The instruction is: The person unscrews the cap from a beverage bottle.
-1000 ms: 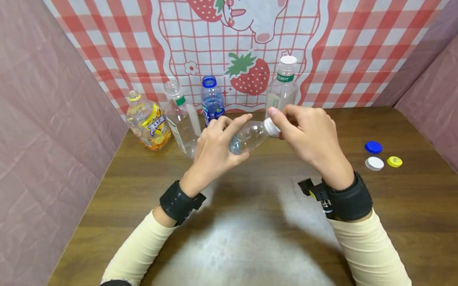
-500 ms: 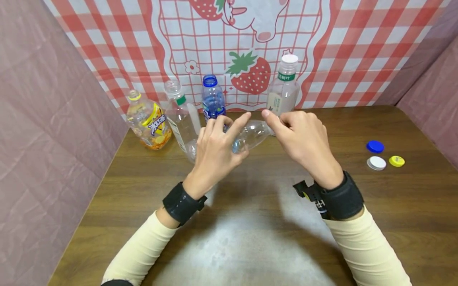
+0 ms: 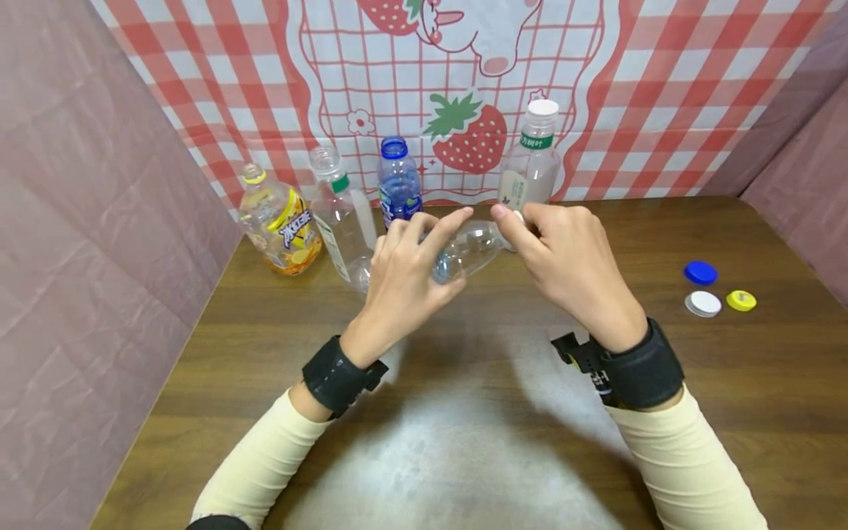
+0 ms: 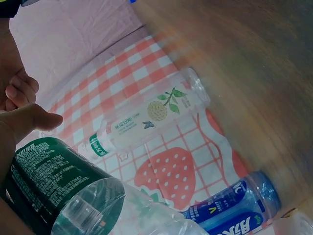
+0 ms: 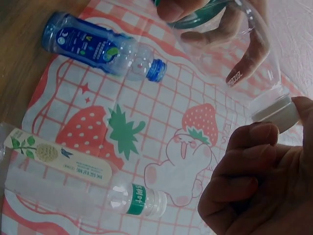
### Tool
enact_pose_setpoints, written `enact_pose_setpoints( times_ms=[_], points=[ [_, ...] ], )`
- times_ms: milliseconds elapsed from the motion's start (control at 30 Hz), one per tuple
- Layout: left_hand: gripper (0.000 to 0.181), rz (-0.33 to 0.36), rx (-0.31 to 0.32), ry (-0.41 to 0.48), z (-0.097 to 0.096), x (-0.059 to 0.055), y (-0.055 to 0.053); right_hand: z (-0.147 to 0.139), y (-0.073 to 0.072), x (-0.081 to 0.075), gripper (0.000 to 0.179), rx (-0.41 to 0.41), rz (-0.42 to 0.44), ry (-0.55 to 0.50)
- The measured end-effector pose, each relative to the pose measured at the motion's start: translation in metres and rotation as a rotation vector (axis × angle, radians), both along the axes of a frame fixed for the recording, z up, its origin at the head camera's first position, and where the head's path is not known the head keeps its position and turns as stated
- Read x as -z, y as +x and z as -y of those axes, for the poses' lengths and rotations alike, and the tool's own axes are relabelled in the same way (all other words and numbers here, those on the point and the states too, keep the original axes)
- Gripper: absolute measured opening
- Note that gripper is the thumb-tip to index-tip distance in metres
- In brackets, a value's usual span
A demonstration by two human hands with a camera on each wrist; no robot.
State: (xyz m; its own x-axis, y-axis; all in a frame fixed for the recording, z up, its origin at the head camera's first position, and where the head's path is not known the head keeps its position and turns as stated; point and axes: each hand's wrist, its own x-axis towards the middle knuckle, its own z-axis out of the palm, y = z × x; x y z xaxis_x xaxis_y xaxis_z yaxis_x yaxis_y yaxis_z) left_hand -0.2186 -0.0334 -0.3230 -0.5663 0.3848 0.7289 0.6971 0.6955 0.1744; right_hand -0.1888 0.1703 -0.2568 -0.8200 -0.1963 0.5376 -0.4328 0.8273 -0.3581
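Observation:
My left hand (image 3: 405,276) grips a clear plastic bottle (image 3: 478,246) by its body, tilted with its neck toward the right. A dark green label (image 4: 54,178) wraps that bottle in the left wrist view. At the neck, my right hand (image 3: 575,258) pinches a white cap (image 5: 279,116) between thumb and curled fingers. The cap sits on the bottle's mouth in the right wrist view, while the hand mostly hides it in the head view.
Behind stand an uncapped yellow-labelled bottle (image 3: 281,228), an uncapped clear bottle (image 3: 341,221), an uncapped blue bottle (image 3: 400,184) and a white-capped clear bottle (image 3: 530,173). Blue (image 3: 701,272), white (image 3: 704,303) and yellow (image 3: 741,300) caps lie on the table (image 3: 662,471) at right.
My right thumb and fingers have shifted over the white cap, hiding most of it in the head view. The left hand keeps its grip on the bottle.

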Motion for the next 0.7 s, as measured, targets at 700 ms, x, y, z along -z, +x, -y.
enact_pose_setpoints(
  times_ms=[700],
  points=[
    [0.075,0.115,0.197,0.035,0.005,-0.006,-0.006,-0.011,0.010,-0.013,0.028,-0.212,-0.005,0.237]
  ],
)
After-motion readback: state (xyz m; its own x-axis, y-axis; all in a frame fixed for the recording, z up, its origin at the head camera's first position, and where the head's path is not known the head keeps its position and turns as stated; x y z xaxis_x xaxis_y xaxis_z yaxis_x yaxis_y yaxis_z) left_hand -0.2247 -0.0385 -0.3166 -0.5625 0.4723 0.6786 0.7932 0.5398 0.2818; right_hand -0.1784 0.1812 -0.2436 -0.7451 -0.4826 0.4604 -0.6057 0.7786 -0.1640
